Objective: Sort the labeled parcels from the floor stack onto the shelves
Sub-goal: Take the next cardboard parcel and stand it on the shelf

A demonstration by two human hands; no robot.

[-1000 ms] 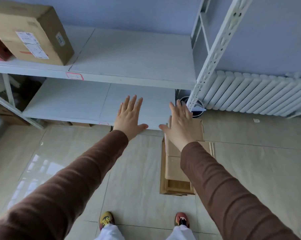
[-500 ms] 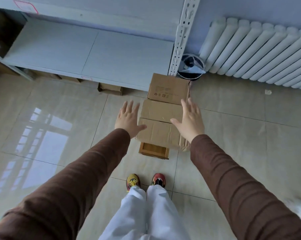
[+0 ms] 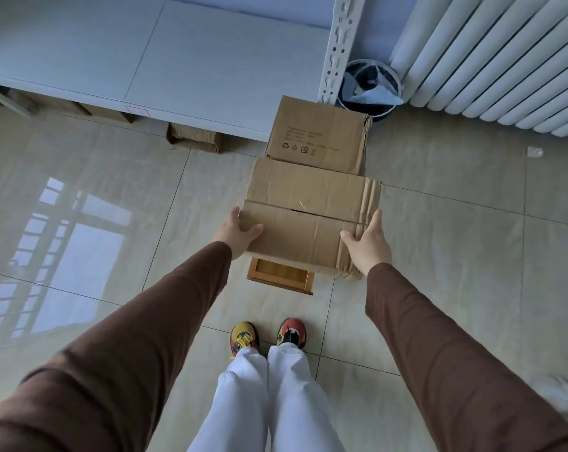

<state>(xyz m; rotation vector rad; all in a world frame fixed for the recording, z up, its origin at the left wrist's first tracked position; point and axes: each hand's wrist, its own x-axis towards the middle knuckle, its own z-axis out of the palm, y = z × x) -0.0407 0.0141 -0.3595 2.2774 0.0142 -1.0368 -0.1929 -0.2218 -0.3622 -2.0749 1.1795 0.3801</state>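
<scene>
A person stands on a pale tiled floor [image 3: 439, 256], facing a low grey shelf [image 3: 145, 60], with both arms in brown sleeves stretched down toward a stack of cardboard parcels. The left hand [image 3: 235, 231] grasps the left end of the nearest cardboard box [image 3: 300, 238], its thumb lying on the top face and its fingers hidden round the side. The right hand [image 3: 370, 244] grasps the right end of the same box, thumb on top near the crumpled right edge, fingers out of sight behind the side wall. This box lies on top of the floor stack, just in front of the person's shoes [image 3: 268, 334]. Beneath its near edge a wooden tray [image 3: 279, 277] shows, resting on the floor. Behind the held box and touching it sits a second plain box [image 3: 308, 187], and behind that a third box [image 3: 315, 135] with small printed symbols on its top, which reaches the front edge of the shelf beside the white perforated upright [image 3: 335, 44]. A round dark bin [image 3: 369, 86] stands between that upright and a white ribbed radiator [image 3: 491, 60] at the wall. Under the front edge of the shelf, further left, a flattened piece of cardboard [image 3: 194, 138] juts out onto the floor. White trousers [image 3: 269, 402] fill the lower centre.
</scene>
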